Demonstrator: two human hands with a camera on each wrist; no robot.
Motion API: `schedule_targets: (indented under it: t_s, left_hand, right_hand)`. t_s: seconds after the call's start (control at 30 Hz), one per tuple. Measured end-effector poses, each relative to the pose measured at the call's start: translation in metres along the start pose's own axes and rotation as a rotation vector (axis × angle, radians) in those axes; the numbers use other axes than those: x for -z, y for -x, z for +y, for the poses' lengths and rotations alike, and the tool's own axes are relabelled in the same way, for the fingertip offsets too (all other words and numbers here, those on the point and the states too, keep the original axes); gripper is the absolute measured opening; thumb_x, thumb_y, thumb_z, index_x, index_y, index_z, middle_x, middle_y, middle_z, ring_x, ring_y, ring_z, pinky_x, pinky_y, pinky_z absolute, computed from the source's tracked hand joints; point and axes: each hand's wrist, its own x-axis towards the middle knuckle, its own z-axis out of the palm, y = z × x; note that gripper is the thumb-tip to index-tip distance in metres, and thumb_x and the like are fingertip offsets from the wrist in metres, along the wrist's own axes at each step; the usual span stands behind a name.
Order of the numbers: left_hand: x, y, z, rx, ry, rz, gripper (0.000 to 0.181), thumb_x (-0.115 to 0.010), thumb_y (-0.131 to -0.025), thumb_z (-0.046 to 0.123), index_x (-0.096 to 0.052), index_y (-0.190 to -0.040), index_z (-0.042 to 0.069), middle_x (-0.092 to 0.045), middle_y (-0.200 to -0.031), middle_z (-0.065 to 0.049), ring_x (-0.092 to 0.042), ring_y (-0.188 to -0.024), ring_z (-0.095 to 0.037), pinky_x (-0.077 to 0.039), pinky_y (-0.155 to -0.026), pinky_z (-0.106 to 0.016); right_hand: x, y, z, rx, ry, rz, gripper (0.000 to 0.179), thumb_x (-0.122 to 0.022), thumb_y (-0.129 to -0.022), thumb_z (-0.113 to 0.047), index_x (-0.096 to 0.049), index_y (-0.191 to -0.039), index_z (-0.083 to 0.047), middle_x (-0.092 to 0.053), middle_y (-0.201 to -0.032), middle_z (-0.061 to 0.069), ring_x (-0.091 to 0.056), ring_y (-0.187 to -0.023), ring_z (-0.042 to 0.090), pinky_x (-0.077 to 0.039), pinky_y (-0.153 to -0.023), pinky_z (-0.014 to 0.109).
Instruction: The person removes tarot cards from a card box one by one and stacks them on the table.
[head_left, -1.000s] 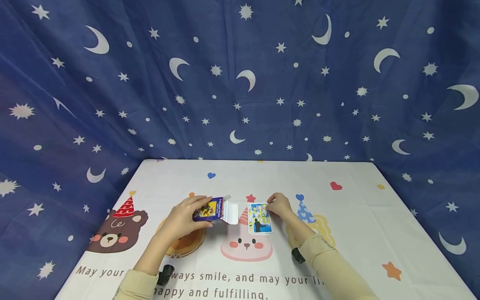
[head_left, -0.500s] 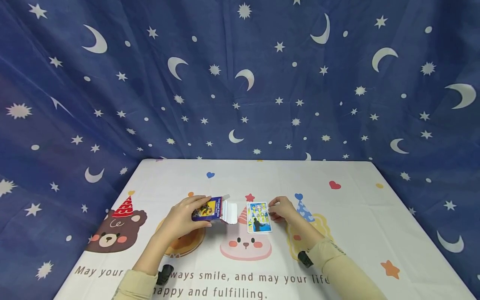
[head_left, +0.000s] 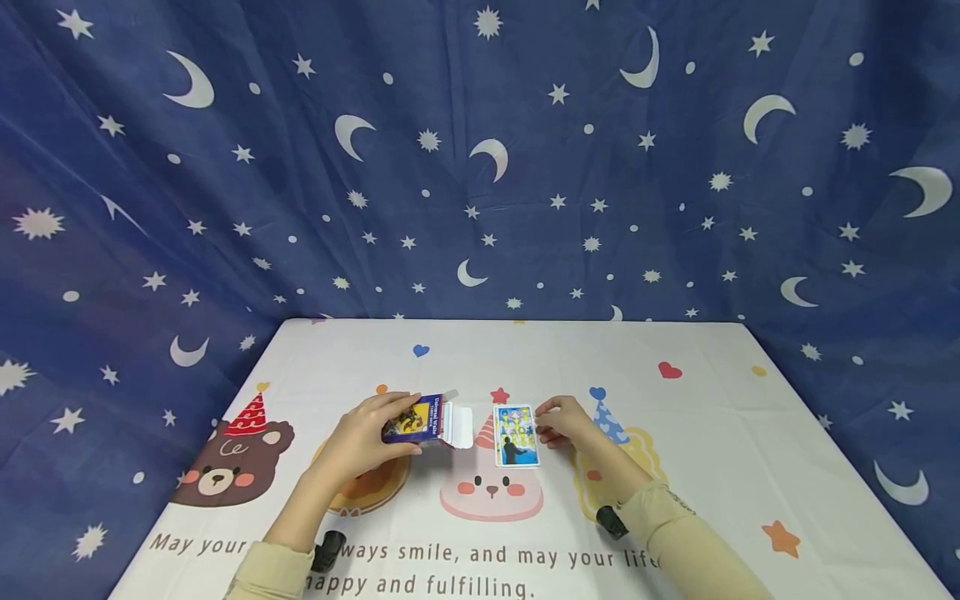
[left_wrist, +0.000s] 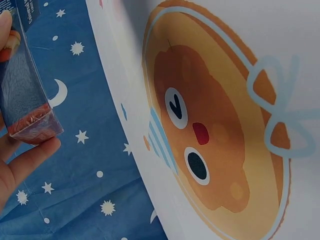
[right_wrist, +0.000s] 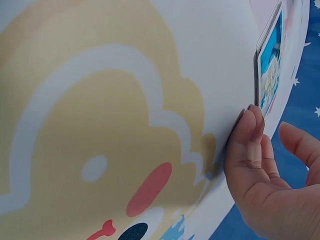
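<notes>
In the head view my left hand (head_left: pixel 362 437) grips a purple and yellow tarot card box (head_left: pixel 416 418), fingers on the far side and thumb on the near side. Its white end flap (head_left: pixel 462 427) stands open toward the right. The left wrist view shows the box's clear plastic side (left_wrist: pixel 25 95) with fingertips at its lower end. Right of the box lies a small stack of picture cards (head_left: pixel 517 435), the top one blue and yellow. My right hand (head_left: pixel 566 421) has its bent fingertips right at the stack's right edge; in the right wrist view the thumb (right_wrist: pixel 300 142) stands apart from the cards.
The white tablecloth (head_left: pixel 705 467) carries printed cartoon animals, hearts and lettering. A dark blue curtain (head_left: pixel 420 217) with moons and stars hangs behind the table. Black wrist cameras are strapped on both arms, the left one (head_left: pixel 327 550) low over the lettering.
My right hand has shifted slightly right and down from the stack's upper right corner to its right edge, and the top card's tilt has changed a little. The left hand keeps holding the box.
</notes>
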Motion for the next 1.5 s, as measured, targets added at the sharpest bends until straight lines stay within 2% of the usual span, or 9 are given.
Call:
schedule_targets:
  t_s: [0.5,0.73,0.87,1.03,1.33,1.5]
  left_hand:
    - [0.0,-0.001,0.0,0.002,0.01,-0.01,0.074,-0.083,-0.067,0.039,-0.056,-0.132,0.014,-0.057,-0.131,-0.013,-0.054,-0.12,-0.036,-0.047,-0.094,-0.056]
    - [0.0,0.0,-0.001,-0.001,0.007,-0.011,0.074,-0.083,-0.068,0.038,-0.056,-0.132,0.014,-0.057,-0.131,-0.013,-0.054,-0.12,-0.036,-0.047,-0.094,-0.055]
    - [0.001,-0.001,0.0,-0.001,0.005,-0.014,0.074,-0.082,-0.068,0.04,-0.056,-0.132,0.014,-0.057,-0.131,-0.013,-0.054,-0.12,-0.035,-0.047,-0.094,-0.055]
    - [0.001,0.0,-0.001,0.006,0.002,-0.014,0.075,-0.083,-0.067,0.039,-0.056,-0.132,0.014,-0.057,-0.131,-0.013,-0.054,-0.12,-0.036,-0.047,-0.095,-0.055]
    - [0.0,0.0,-0.002,-0.023,0.002,-0.014,0.075,-0.081,-0.067,0.043,-0.056,-0.132,0.014,-0.058,-0.131,-0.012,-0.055,-0.119,-0.034,-0.048,-0.094,-0.053]
    - [-0.001,-0.001,-0.001,-0.018,0.009,-0.016,0.075,-0.082,-0.067,0.04,-0.056,-0.133,0.015,-0.057,-0.131,-0.012,-0.055,-0.119,-0.034,-0.048,-0.094,-0.053]
  right_hand:
    - [0.0,0.004,0.001,0.009,-0.002,-0.015,0.017,-0.055,-0.091,-0.007,-0.056,-0.106,0.002,-0.066,-0.073,0.009,-0.056,-0.053,0.011,-0.052,-0.05,0.022]
    - [-0.001,-0.003,0.002,-0.015,-0.009,-0.001,0.016,-0.057,-0.091,-0.009,-0.057,-0.105,-0.001,-0.066,-0.076,0.01,-0.056,-0.054,0.011,-0.052,-0.051,0.022]
    - [0.0,-0.006,0.003,0.008,-0.024,-0.023,0.012,-0.057,-0.09,-0.007,-0.056,-0.101,-0.001,-0.064,-0.07,0.009,-0.056,-0.053,0.012,-0.051,-0.049,0.023]
    - [-0.001,-0.003,0.0,-0.01,-0.03,0.006,0.016,-0.056,-0.091,-0.008,-0.056,-0.105,0.001,-0.063,-0.071,0.008,-0.054,-0.053,0.01,-0.051,-0.049,0.021]
    - [-0.007,-0.002,0.0,0.065,-0.017,0.06,0.018,-0.057,-0.09,-0.009,-0.057,-0.104,0.002,-0.062,-0.071,0.007,-0.054,-0.054,0.011,-0.05,-0.049,0.021]
    - [-0.012,-0.001,0.0,0.103,0.004,0.085,0.017,-0.057,-0.088,-0.008,-0.059,-0.101,0.002,-0.06,-0.07,0.007,-0.054,-0.055,0.012,-0.051,-0.05,0.023]
